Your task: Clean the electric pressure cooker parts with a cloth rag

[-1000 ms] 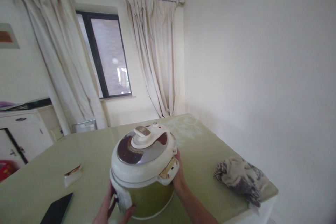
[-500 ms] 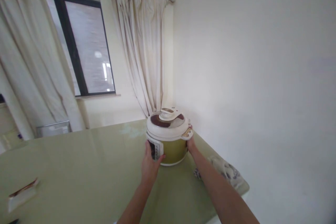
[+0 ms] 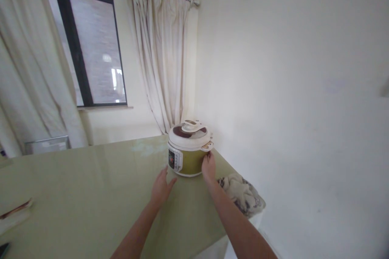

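Note:
An olive-green electric pressure cooker (image 3: 188,154) with a white lid and a front control panel stands near the far right corner of the green table (image 3: 91,186). My right hand (image 3: 208,167) rests against its right side, just under the lid handle, fingers curled onto the body. A little short of the cooker's left side, my left hand (image 3: 161,188) hovers with fingers spread, holding nothing and not touching it.
A crumpled patterned cloth (image 3: 241,193) lies at the table's right edge beside my right forearm. A white wall runs along the right. Curtains (image 3: 161,60) and a dark-framed window (image 3: 91,48) are behind the table. A small white packet (image 3: 13,215) lies at far left.
The cooker went from close to me to the far right corner of the table. My left hand has come off it and opened; my right hand slid lower on its side.

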Available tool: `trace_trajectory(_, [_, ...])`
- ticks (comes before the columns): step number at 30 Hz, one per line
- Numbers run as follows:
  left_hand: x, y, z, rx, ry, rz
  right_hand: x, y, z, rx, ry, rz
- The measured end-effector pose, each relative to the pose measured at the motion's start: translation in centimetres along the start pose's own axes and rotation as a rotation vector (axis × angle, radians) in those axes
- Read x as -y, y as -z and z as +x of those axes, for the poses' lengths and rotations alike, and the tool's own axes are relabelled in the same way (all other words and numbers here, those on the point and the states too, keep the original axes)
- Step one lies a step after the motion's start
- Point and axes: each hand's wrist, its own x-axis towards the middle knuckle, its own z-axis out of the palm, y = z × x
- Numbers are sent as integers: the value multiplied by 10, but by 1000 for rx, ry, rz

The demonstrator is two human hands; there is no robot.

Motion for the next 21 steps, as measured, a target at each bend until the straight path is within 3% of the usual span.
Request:
trace_trajectory(3, [18,23,-45,28,60,141,-2,-3,-70,93,75,-139])
trace_trajectory(6, [16,43,-75,106,134,303,1,-1,-111,244,105,-326])
trace_trajectory(12, [-16,49,-88,236,174,582,10,5,-106,322,94,-487])
trace_trajectory(21, [-16,46,-93,251,128,647,9,5,-103,326,87,-449])
